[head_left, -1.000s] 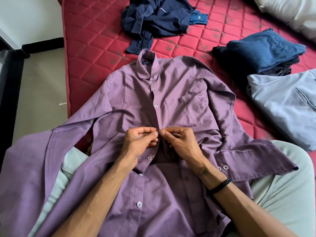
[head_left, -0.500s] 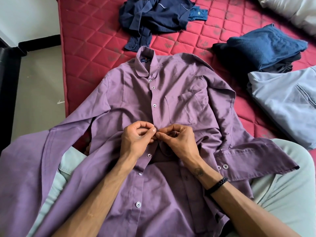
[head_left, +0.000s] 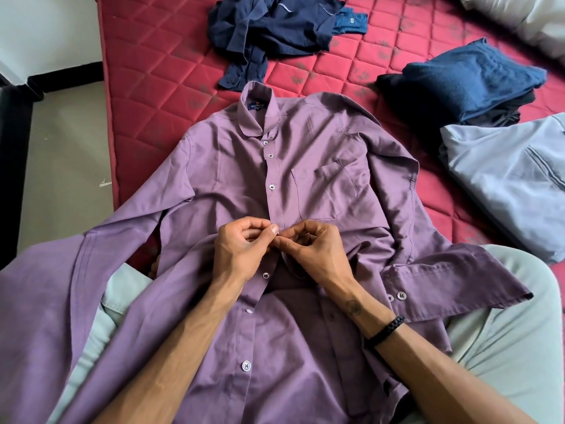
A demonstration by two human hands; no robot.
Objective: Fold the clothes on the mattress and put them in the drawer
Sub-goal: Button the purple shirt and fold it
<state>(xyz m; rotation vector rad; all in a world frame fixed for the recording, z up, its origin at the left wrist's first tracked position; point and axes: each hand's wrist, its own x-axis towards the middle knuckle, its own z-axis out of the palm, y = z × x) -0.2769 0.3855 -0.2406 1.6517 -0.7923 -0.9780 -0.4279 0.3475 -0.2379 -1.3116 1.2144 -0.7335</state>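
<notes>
A purple button-up shirt (head_left: 321, 154) lies front up on the red quilted mattress (head_left: 159, 96), its lower part draped over my lap. The top buttons are fastened; the placket below my hands hangs apart. My left hand (head_left: 241, 252) pinches the button edge of the placket at mid-chest. My right hand (head_left: 315, 255) pinches the opposite edge, fingertips meeting the left thumb. A black braided band circles the right wrist.
A crumpled navy garment (head_left: 275, 29) lies beyond the collar. Folded dark blue clothes (head_left: 467, 78) are stacked at the right, with a folded light grey-blue shirt (head_left: 504, 179) nearer. A white pillow (head_left: 526, 19) is at the top right. The floor (head_left: 64, 166) lies left of the mattress.
Both hands stay pinched together on the same spot of the placket, fingers shifting slightly. The view has tilted a little; the shirt has not moved.
</notes>
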